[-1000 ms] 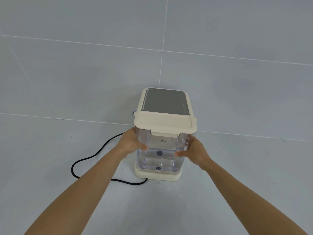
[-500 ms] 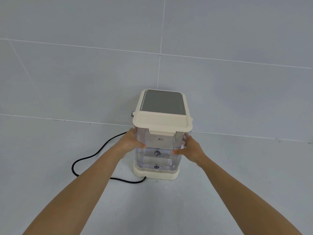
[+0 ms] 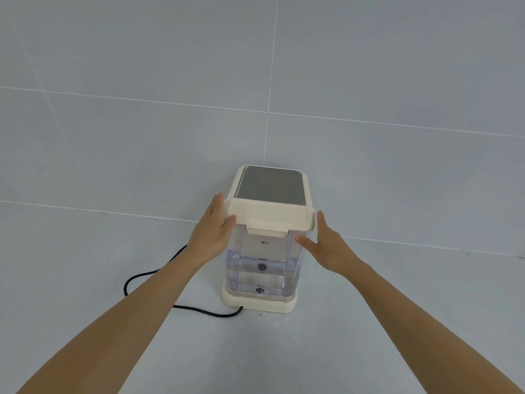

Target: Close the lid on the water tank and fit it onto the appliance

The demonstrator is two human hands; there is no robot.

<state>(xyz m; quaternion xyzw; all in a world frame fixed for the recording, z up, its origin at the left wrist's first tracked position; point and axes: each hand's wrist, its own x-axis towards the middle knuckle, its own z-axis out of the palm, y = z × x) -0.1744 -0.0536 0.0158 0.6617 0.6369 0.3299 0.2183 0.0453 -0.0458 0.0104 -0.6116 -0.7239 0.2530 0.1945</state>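
Note:
A cream appliance (image 3: 271,191) with a grey top panel stands on the grey floor against the wall. The clear water tank (image 3: 262,268) sits on its cream base (image 3: 260,304), with the cream lid (image 3: 270,218) down flat on top. My left hand (image 3: 214,231) lies flat against the lid's left end and the tank's upper left side, fingers straight. My right hand (image 3: 324,245) is spread at the tank's upper right side, fingertips by the lid's right clip, thumb against the front corner. Neither hand grips anything.
A black power cord (image 3: 159,282) loops over the floor from the base's front left corner, under my left forearm. A tiled grey wall (image 3: 267,81) rises right behind the appliance.
Both hands let go of the tank's lower sides and rose to the lid level, fingers now spread. The tank stays seated on the base.

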